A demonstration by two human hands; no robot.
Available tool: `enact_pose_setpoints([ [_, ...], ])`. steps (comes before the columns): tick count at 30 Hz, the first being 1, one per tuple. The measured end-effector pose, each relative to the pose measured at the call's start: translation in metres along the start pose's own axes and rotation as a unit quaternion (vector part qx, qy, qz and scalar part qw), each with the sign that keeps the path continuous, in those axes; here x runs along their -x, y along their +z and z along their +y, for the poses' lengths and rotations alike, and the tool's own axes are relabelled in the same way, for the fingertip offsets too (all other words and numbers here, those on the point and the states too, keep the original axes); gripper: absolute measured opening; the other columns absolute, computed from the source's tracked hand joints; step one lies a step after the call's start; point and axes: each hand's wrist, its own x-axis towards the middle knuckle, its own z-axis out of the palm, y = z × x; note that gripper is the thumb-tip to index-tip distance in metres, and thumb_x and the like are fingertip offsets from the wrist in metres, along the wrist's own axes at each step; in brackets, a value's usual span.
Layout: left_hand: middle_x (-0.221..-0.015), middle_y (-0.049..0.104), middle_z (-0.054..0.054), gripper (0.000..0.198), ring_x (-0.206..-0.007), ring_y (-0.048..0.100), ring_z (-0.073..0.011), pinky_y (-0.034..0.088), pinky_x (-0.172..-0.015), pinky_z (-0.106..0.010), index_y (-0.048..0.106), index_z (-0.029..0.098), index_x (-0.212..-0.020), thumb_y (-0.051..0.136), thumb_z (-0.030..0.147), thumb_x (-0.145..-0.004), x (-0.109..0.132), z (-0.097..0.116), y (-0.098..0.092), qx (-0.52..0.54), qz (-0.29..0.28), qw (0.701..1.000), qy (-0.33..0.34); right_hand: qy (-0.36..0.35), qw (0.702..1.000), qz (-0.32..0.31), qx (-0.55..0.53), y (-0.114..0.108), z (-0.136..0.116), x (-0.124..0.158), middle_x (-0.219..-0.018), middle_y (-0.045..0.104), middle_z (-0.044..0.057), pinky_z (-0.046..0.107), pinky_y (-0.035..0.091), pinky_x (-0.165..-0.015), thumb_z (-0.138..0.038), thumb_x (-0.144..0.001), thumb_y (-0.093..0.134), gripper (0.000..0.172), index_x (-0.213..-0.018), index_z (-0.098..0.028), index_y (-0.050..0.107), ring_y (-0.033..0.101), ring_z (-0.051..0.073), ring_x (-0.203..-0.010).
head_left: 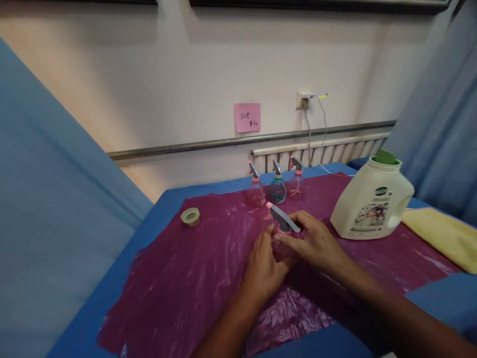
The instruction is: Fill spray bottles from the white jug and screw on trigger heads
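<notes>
A small spray bottle [283, 219] with a grey and pink trigger head stands between my two hands over the purple plastic sheet [179, 288]. Around its clear body wraps my left hand [264, 263], hiding most of it. My right hand [315, 241] closes its fingers on the collar just under the trigger head. Behind it stand a pink spray bottle [256, 193], a teal spray bottle [278, 190] and another pink spray bottle [296, 186], all upright with their heads on.
At right stands a large cream jug [368, 204] with a green piece in its mouth, beside a folded yellow cloth [439, 233]. A pale cap [191, 217] lies at left. Blue curtains [48, 209] hang on both sides. A wall socket [303, 100] has cords trailing down.
</notes>
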Motion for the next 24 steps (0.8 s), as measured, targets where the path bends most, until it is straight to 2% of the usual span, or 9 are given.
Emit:
enact_pose_setpoints([
  [4,-0.157,0.067,-0.014,0.080,-0.150,0.063,-0.0392,0.050,-0.128,-0.060,0.054,0.029,-0.160,0.091,0.046,-0.090,0.001,0.002,0.000,-0.013,-0.009,1.000,0.006,-0.026,0.999,-0.018,-0.002,-0.003,-0.001,-0.002,-0.096,0.076,0.002,0.035,0.054,-0.085,-0.038,-0.099,0.077,0.012,-0.101,-0.026,0.078,0.071,0.022,-0.090],
  [8,-0.162,0.064,-0.014,0.086,-0.155,0.060,-0.0390,0.047,-0.131,-0.058,0.053,0.029,-0.162,0.092,0.036,-0.086,0.002,0.003,0.001,-0.013,-0.009,1.000,-0.016,-0.048,0.998,-0.033,-0.024,-0.009,0.000,-0.006,-0.095,0.077,0.002,0.034,0.056,-0.085,-0.039,-0.097,0.079,0.013,-0.098,-0.025,0.080,0.072,0.021,-0.088],
  [12,-0.160,0.066,-0.013,0.086,-0.151,0.062,-0.0381,0.049,-0.129,-0.058,0.052,0.028,-0.164,0.091,0.036,-0.087,0.001,0.005,0.001,0.002,-0.014,1.000,-0.023,-0.042,0.996,-0.055,-0.049,-0.010,0.002,-0.008,-0.099,0.082,0.003,0.037,0.059,-0.088,-0.042,-0.098,0.080,0.017,-0.104,-0.026,0.084,0.075,0.023,-0.093],
  [14,-0.163,0.065,-0.013,0.088,-0.152,0.062,-0.0384,0.049,-0.130,-0.057,0.052,0.029,-0.165,0.092,0.036,-0.087,0.000,0.006,0.001,0.010,-0.016,1.000,-0.020,-0.019,0.996,-0.060,-0.069,-0.008,0.003,-0.007,-0.112,0.084,0.005,0.041,0.061,-0.097,-0.044,-0.096,0.080,0.026,-0.116,-0.027,0.083,0.077,0.026,-0.104],
  [17,-0.165,0.063,-0.013,0.088,-0.152,0.062,-0.0387,0.049,-0.130,-0.058,0.052,0.030,-0.165,0.092,0.035,-0.087,0.000,0.009,-0.002,0.021,-0.021,0.999,-0.015,0.034,0.989,-0.049,-0.133,-0.003,0.006,-0.004,-0.131,0.083,0.007,0.046,0.059,-0.109,-0.049,-0.090,0.086,0.050,-0.135,-0.028,0.076,0.076,0.029,-0.121],
  [18,-0.165,0.064,-0.012,0.086,-0.152,0.062,-0.0386,0.049,-0.129,-0.058,0.052,0.031,-0.164,0.092,0.034,-0.087,0.000,0.009,-0.002,0.025,-0.024,0.999,-0.012,0.052,0.987,-0.038,-0.147,-0.001,0.007,-0.004,-0.129,0.083,0.008,0.046,0.060,-0.108,-0.051,-0.087,0.088,0.052,-0.132,-0.027,0.075,0.076,0.030,-0.120],
  [21,-0.162,0.066,-0.009,0.084,-0.151,0.062,-0.0377,0.050,-0.128,-0.059,0.053,0.034,-0.163,0.090,0.031,-0.088,0.000,0.010,-0.003,0.035,-0.026,0.999,-0.005,0.082,0.986,-0.013,-0.146,0.002,0.011,-0.005,-0.109,0.083,0.006,0.044,0.061,-0.100,-0.055,-0.082,0.093,0.043,-0.108,-0.025,0.075,0.077,0.028,-0.106],
  [24,-0.164,0.065,-0.010,0.089,-0.153,0.061,-0.0374,0.049,-0.129,-0.058,0.050,0.032,-0.166,0.090,0.030,-0.087,0.000,0.009,-0.002,0.037,-0.018,0.999,-0.008,0.087,0.987,-0.024,-0.135,0.000,0.012,-0.007,-0.104,0.083,0.005,0.042,0.059,-0.094,-0.054,-0.084,0.091,0.037,-0.103,-0.024,0.078,0.075,0.027,-0.099],
])
